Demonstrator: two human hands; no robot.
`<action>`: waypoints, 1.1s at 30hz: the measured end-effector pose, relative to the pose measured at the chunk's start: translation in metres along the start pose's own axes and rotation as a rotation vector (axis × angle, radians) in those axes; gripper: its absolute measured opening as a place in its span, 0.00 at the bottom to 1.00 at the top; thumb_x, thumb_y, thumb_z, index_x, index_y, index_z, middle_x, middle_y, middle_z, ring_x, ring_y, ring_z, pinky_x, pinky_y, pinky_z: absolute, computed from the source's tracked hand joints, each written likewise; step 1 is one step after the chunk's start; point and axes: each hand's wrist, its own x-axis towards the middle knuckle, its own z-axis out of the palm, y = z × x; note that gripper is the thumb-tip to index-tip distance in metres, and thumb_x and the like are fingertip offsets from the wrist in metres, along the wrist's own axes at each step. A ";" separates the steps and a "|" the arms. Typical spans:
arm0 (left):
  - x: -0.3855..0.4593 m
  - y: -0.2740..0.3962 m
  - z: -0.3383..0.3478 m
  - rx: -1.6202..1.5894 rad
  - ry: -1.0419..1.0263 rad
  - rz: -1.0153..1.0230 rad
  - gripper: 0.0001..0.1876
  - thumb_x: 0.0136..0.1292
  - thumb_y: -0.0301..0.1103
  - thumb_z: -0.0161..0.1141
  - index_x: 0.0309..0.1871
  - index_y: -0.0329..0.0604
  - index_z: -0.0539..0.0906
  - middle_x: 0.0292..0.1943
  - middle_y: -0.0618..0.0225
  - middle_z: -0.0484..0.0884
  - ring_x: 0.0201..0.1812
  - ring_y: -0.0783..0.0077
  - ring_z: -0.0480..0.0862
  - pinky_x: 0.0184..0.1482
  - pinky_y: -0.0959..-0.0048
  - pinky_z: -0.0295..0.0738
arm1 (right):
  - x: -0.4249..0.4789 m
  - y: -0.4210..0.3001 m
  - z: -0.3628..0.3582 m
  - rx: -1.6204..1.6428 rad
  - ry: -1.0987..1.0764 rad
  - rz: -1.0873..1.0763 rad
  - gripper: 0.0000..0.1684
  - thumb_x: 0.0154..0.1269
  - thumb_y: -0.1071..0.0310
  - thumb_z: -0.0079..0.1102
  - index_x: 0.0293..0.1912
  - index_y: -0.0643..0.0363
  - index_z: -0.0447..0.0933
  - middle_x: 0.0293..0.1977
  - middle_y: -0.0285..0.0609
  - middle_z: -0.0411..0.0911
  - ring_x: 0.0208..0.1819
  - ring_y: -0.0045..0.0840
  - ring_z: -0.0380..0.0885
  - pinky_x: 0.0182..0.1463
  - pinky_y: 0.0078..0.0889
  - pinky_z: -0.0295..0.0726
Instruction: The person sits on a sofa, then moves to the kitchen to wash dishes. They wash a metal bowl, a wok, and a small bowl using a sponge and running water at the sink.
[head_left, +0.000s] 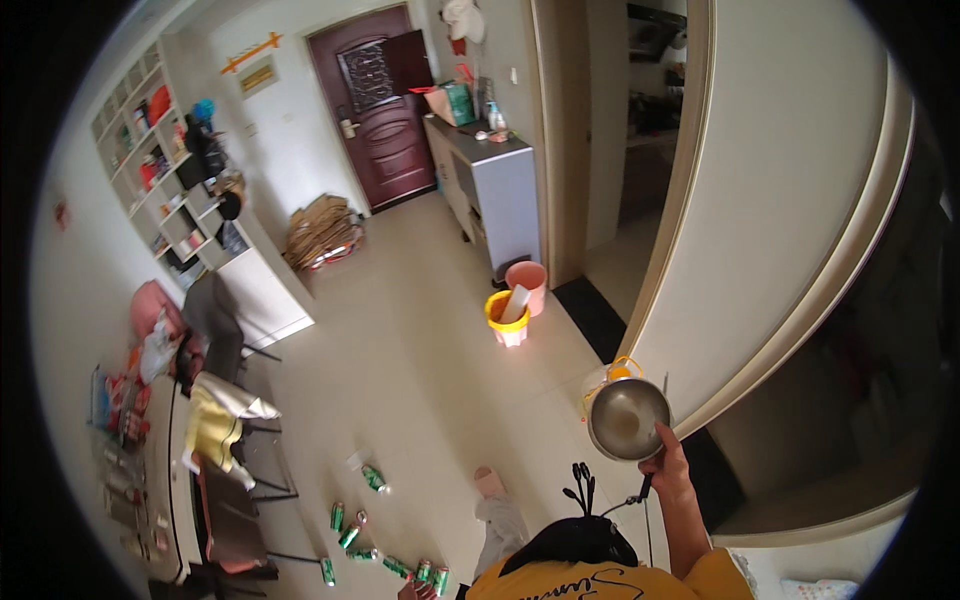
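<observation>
My right hand (664, 459) grips the rim of a round metal bowl (628, 421), with the thumb over its edge. The bowl is tilted so that its inside faces me. Partly hidden behind it is a clear container with a yellow handle (619, 367). At the bottom edge of the view only part of my left hand (417, 591) shows, close to several green drink cans (424, 571). Whether it touches a can is unclear. More cans lie scattered on the floor, among them one (372, 478) farther forward.
A yellow-rimmed bin (508, 330) and a pink bucket (529, 283) stand by a grey cabinet (499, 202). Chairs (232, 517) line a table (163, 465) on the left. Flattened cardboard (321, 231) leans near a dark red door (390, 142). Doorways open on the right.
</observation>
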 end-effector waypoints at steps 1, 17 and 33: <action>0.022 0.030 0.014 -0.085 -0.273 -0.063 0.15 0.64 0.33 0.36 0.24 0.37 0.68 0.18 0.60 0.65 0.17 0.64 0.64 0.23 0.63 0.69 | 0.021 -0.005 0.014 0.025 -0.023 -0.010 0.11 0.60 0.56 0.62 0.30 0.48 0.70 0.16 0.27 0.67 0.11 0.15 0.56 0.14 0.18 0.49; 0.044 0.367 0.775 0.717 -0.677 0.551 0.18 0.71 0.41 0.44 0.44 0.35 0.78 0.37 0.59 0.82 0.38 0.63 0.83 0.43 0.65 0.80 | 0.278 -0.074 0.178 0.207 0.107 -0.110 0.11 0.63 0.57 0.58 0.31 0.50 0.69 0.19 0.30 0.68 0.13 0.14 0.57 0.14 0.14 0.49; 0.066 0.457 1.219 0.677 -0.898 0.829 0.20 0.72 0.46 0.46 0.53 0.37 0.75 0.47 0.59 0.80 0.46 0.65 0.82 0.48 0.66 0.78 | 0.578 -0.291 0.226 0.206 0.127 -0.274 0.12 0.61 0.54 0.61 0.37 0.48 0.72 0.25 0.29 0.72 0.15 0.13 0.58 0.14 0.16 0.49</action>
